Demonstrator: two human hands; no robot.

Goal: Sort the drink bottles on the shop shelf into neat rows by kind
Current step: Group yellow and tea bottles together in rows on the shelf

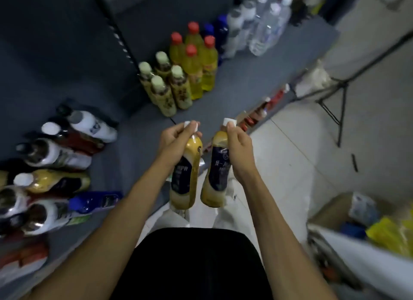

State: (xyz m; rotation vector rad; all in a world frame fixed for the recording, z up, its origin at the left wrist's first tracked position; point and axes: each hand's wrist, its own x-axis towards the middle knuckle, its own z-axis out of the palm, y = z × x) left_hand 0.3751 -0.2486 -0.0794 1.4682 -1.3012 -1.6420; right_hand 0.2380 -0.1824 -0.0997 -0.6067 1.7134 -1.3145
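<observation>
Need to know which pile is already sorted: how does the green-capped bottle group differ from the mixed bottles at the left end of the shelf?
The green-capped bottles stand upright in a tight block beside the red-capped yellow bottles; the mixed bottles are packed loosely together.
The green-capped group is one kind; the mixed pile has white, yellowish and blue bottles.
Both sit on the same grey shelf.

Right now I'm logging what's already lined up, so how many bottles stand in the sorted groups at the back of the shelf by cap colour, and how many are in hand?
Pale green caps: 4
Red caps: 4
Blue caps: 2 visible
Held, white-capped yellow bottles, one in the left hand and one in the right hand: 2
Total: 12
</observation>
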